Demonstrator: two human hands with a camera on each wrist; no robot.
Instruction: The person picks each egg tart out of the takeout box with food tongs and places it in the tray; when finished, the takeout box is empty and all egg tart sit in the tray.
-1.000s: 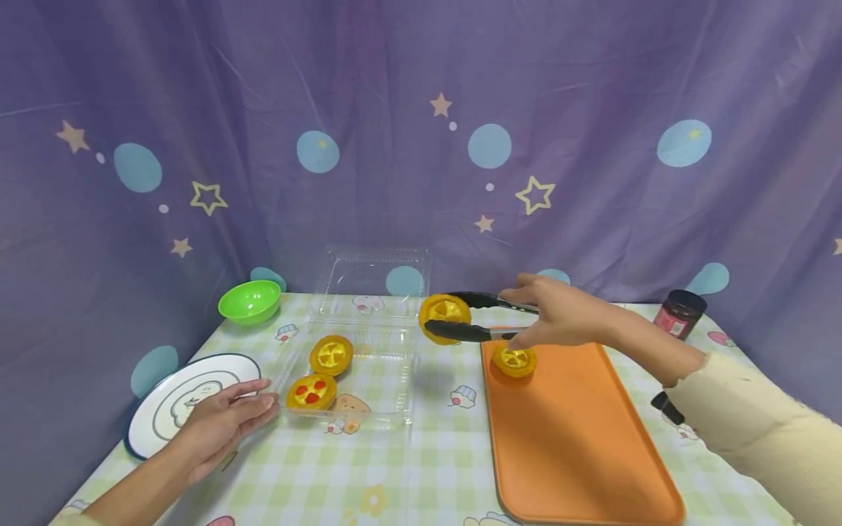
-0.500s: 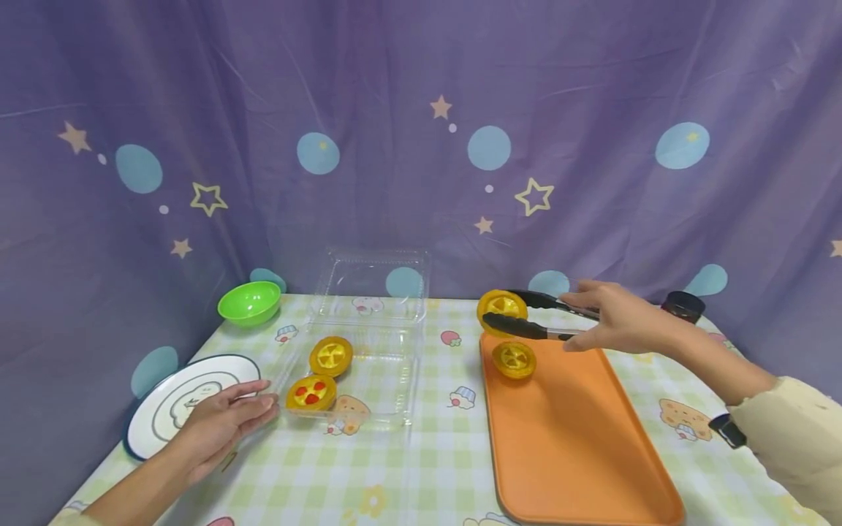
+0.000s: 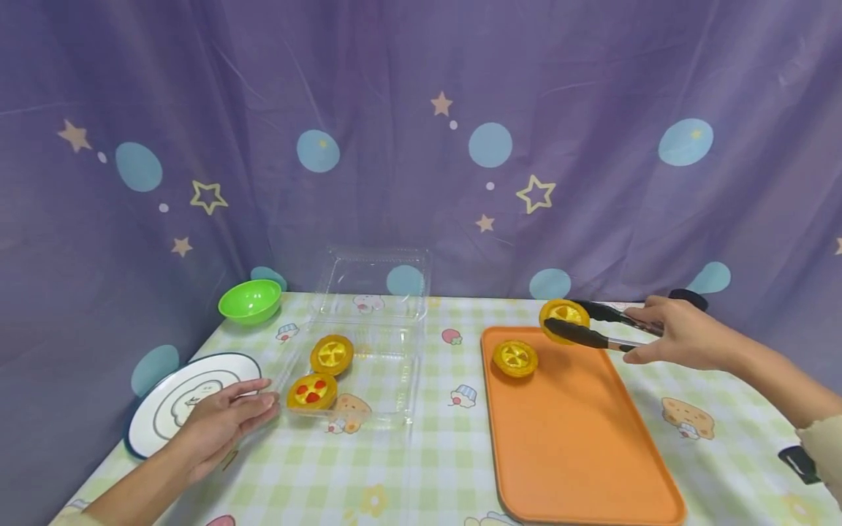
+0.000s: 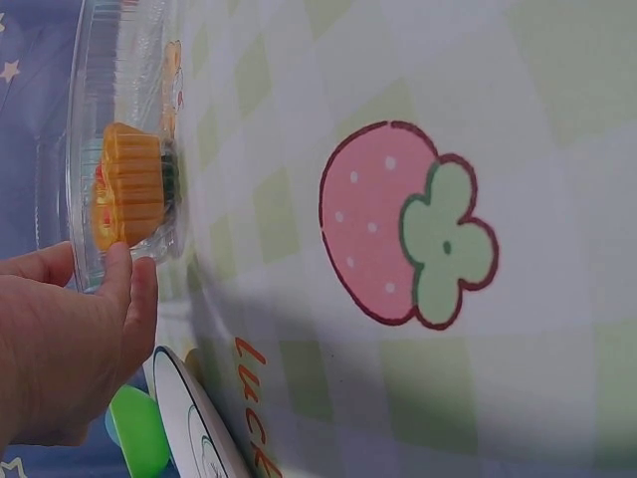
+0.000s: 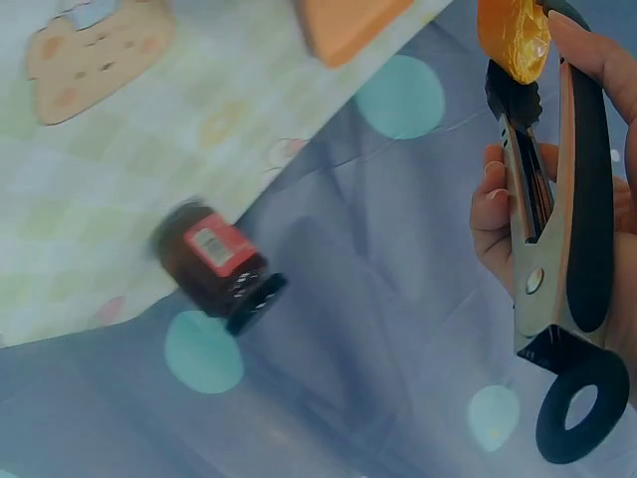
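At the right of the head view, the right hand (image 3: 687,336) grips a pair of black-tipped tongs (image 3: 579,334), whose arms are clamped on a yellow tart (image 3: 563,312). That tart shows against the upper edge of the orange tray (image 3: 579,453), near its right corner. One second ago it hung between tray and container, and half a second ago by the tray's upper left corner, so hand, tongs and tart have swung steadily rightward. The right wrist view has the tongs along its right edge, the tart at the top.

At lower left of the head view, the left hand (image 3: 224,420) lies with fingers nearly straight beside the left wall of the clear container (image 3: 381,372), just as before; whether they press on the plastic I cannot tell. The two hands are well apart.

A second tart (image 3: 515,358) sits in the tray's upper left corner, unmoved. Inside the container, a yellow-topped tart (image 3: 332,355) and a red-dotted tart (image 3: 311,392) sit together toward the left, also unchanged.

Farther out, a white plate (image 3: 141,431) lies at lower left, partly behind the left hand, with a green bowl (image 3: 250,314) above it. The dark jar (image 5: 214,259), left of centre in the right wrist view, is mostly hidden behind the right hand in the head view; a second ago its label showed there.
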